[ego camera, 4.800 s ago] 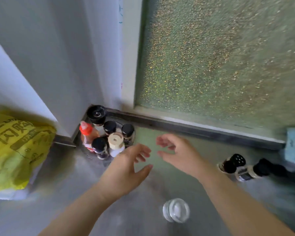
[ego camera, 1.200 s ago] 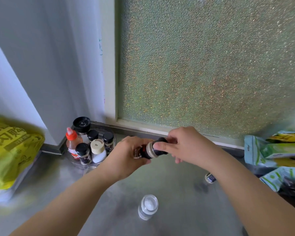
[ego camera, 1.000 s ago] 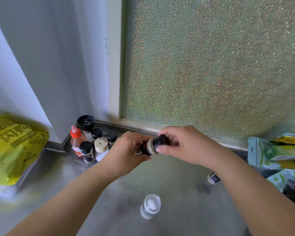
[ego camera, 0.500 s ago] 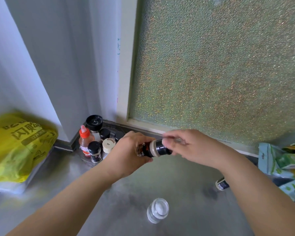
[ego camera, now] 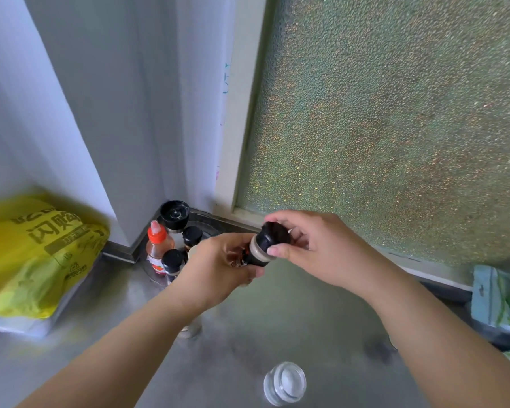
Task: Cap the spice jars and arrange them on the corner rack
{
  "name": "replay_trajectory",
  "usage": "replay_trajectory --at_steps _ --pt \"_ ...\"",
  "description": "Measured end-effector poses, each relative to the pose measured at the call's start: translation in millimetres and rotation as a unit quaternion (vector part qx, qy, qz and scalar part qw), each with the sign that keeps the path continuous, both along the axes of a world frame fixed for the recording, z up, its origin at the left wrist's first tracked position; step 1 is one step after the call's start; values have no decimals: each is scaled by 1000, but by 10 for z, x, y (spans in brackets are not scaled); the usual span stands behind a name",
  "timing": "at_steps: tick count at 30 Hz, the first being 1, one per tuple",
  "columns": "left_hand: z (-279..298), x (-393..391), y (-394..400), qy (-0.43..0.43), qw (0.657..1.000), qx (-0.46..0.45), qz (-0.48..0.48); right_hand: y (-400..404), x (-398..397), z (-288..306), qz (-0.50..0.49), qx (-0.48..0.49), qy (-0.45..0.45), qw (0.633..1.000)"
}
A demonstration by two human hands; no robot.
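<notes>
Only "闪购" on yellow bag (ego camera: 39, 254)

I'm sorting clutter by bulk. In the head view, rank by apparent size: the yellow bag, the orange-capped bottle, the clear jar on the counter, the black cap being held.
1. Yellow bag, by far the largest.
2. Orange-capped bottle.
3. Clear jar and black cap look alike; the jar is nearer the camera, so I won't rank them.
</notes>
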State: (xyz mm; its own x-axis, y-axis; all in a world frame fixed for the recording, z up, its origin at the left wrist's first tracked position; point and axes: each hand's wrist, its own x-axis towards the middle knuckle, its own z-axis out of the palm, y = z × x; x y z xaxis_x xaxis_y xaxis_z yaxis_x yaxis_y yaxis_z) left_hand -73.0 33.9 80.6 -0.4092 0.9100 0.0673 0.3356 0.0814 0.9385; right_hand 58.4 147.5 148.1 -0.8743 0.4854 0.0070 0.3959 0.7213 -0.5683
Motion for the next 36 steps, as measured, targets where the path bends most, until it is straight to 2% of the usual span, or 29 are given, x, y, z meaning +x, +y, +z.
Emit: replay_trajectory --at_steps 4,9,12,20,24,27,32,36 --pt "-2 -159 73 -5 999 25 40 85 -352 6 17 37 16 999" --pt "65 -758 276 173 982 -53 48 317 -876 -48 5 47 60 997" --pt "55 -1051 284 216 971 -67 78 510 -1218 -201 -14 54 55 997" --pt "-241 -1355 151 229 966 -48 112 633 -1729 -1065 -3 15 -89 996" --pt "-315 -1359 103 193 971 -47 135 615 -1760 -1295 7 -1 -145 989" --pt "-332 -1319 75 205 969 -47 132 606 -1766 -1367 16 -4 -180 984" --pt "-292 -1235 51 228 966 -55 113 586 -1724 -1348 15 -41 -177 983" --pt "-205 -1062 82 247 963 -51 90 580 -1464 -1188 -18 -84 -113 990"
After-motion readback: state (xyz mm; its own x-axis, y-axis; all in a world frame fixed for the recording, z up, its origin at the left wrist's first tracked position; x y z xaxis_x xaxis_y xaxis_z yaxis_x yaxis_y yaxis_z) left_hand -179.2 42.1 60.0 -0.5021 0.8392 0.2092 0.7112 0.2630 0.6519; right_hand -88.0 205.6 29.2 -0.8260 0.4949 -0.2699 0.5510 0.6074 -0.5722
